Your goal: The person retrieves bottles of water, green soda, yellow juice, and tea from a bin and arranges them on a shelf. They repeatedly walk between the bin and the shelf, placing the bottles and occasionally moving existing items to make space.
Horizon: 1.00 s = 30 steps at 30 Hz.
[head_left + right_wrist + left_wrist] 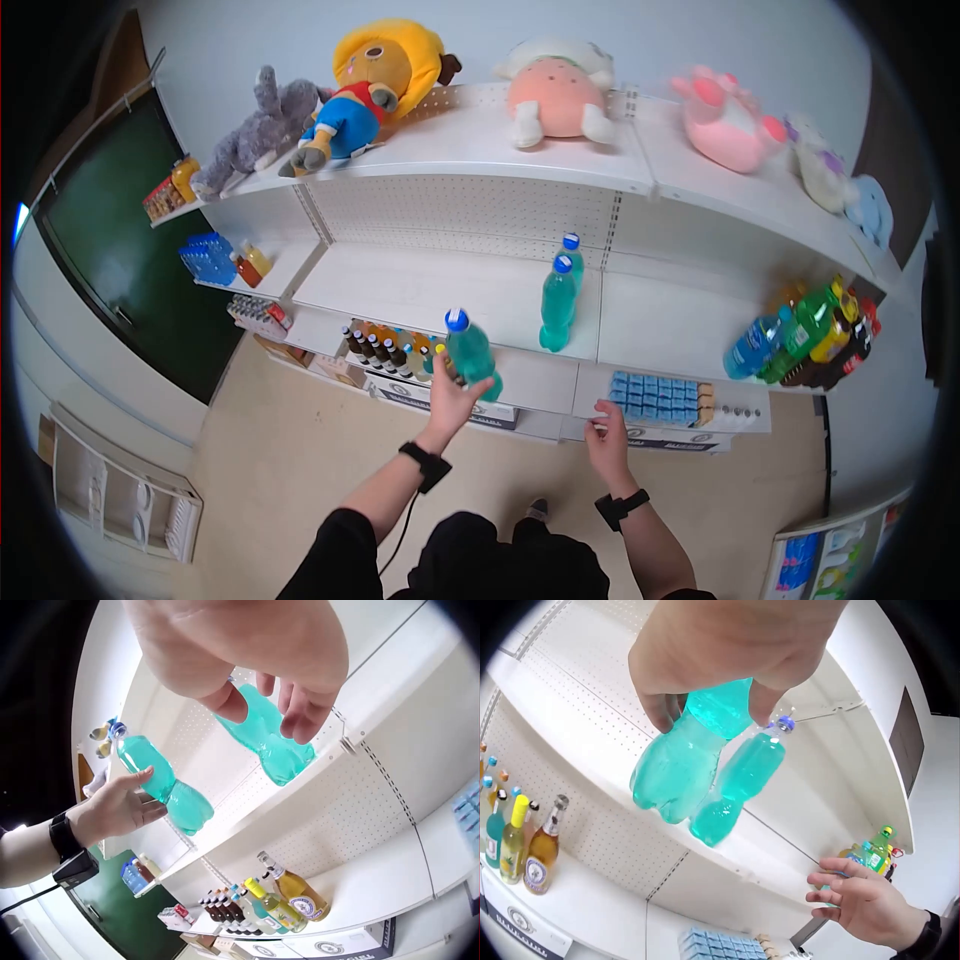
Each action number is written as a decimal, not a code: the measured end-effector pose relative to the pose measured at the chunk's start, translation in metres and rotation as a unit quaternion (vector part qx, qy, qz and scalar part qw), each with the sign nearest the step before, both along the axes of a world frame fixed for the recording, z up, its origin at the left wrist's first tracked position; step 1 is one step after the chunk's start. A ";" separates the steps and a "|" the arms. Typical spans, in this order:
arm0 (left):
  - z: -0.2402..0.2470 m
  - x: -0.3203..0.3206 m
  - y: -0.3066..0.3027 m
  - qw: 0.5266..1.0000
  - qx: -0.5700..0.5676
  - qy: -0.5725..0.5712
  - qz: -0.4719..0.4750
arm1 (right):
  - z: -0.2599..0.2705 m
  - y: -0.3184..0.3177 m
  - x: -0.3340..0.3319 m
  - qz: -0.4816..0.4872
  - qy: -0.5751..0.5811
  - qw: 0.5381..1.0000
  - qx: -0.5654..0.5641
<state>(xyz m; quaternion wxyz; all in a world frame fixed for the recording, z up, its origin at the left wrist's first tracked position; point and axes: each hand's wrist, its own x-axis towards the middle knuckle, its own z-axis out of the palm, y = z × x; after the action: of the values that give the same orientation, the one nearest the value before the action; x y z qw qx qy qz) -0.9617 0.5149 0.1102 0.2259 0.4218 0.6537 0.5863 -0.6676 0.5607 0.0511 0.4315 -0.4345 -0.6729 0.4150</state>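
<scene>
While carton lettering (pixel 526 941) blurs, left fingers (pixel 655 712) grip a teal bottle (pixel 471 352), right fingers (pixel 302 724) loose.

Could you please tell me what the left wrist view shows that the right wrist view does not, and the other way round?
Only the left wrist view: the cluster of soda bottles at the far right.

Only the right wrist view: the green door and the blue bottle pack beside it.

Both: the left hand holding a turquoise bottle, the right hand holding nothing, the round-labelled amber bottle and the pale blue packs.
</scene>
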 end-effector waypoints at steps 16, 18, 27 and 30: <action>-0.014 -0.056 0.259 0.962 -0.022 0.027 -0.272 | 0.015 0.201 -0.104 -0.026 0.252 0.909 -0.331; -0.021 -0.058 0.265 0.950 -0.032 0.042 -0.307 | 0.012 0.206 -0.106 -0.014 0.255 0.906 -0.336; -0.067 -0.063 0.287 0.929 -0.037 0.068 -0.361 | 0.011 0.217 -0.111 0.003 0.250 0.909 -0.334; -0.062 -0.066 0.303 0.927 -0.047 0.142 -0.344 | 0.000 0.221 -0.107 0.012 0.191 0.928 -0.318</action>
<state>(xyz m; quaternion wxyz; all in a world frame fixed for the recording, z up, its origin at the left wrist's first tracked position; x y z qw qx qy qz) -1.0280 0.8181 0.0484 0.3382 0.6883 0.5208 0.3750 -0.7742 0.7813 0.0510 0.3860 -0.4531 -0.4153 0.6879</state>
